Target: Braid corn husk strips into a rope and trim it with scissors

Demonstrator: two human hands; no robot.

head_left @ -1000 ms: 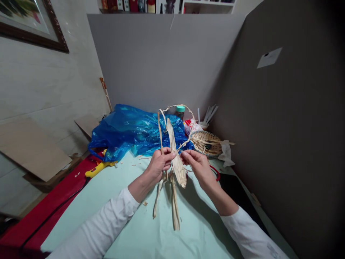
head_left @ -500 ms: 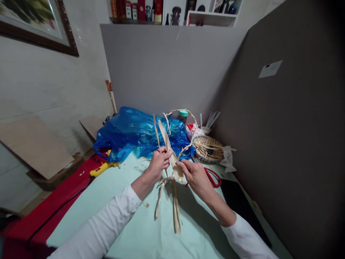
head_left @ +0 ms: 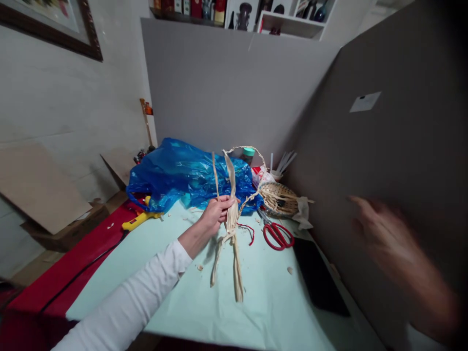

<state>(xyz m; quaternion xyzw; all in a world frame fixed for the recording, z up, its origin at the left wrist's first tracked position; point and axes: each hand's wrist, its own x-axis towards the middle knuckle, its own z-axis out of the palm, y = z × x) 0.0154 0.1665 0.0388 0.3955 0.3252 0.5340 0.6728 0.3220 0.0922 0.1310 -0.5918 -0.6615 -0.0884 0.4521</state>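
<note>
My left hand (head_left: pixel 220 210) is closed on a bundle of pale dried husk strips (head_left: pixel 232 219), pinched between thumb and fingers above the table. Long strips rise above the fist, and two tails hang below from a knotted part. A twisted husk cord (head_left: pixel 263 163) arches from the top of the bundle toward the right. My right hand (head_left: pixel 387 234) is off to the right in front of the dark panel, smeared by motion. Below the bundle's right side lies a short red cord (head_left: pixel 251 234). Red-handled scissors (head_left: pixel 278 237) rest on the table between the two hands.
A blue plastic bag (head_left: pixel 179 170) lies at the back. Near it are a woven basket (head_left: pixel 281 200) with husk strips, a green-lidded jar (head_left: pixel 248 155) and a yellow tool (head_left: pixel 141 222) with a cable. A black flat slab (head_left: pixel 321 278) lies right. Grey panels (head_left: pixel 234 87) stand behind.
My right hand has let go of the husk bundle and swung far to the right. The scissors are now uncovered. My left hand keeps its hold, and the wide strip stands more upright.
</note>
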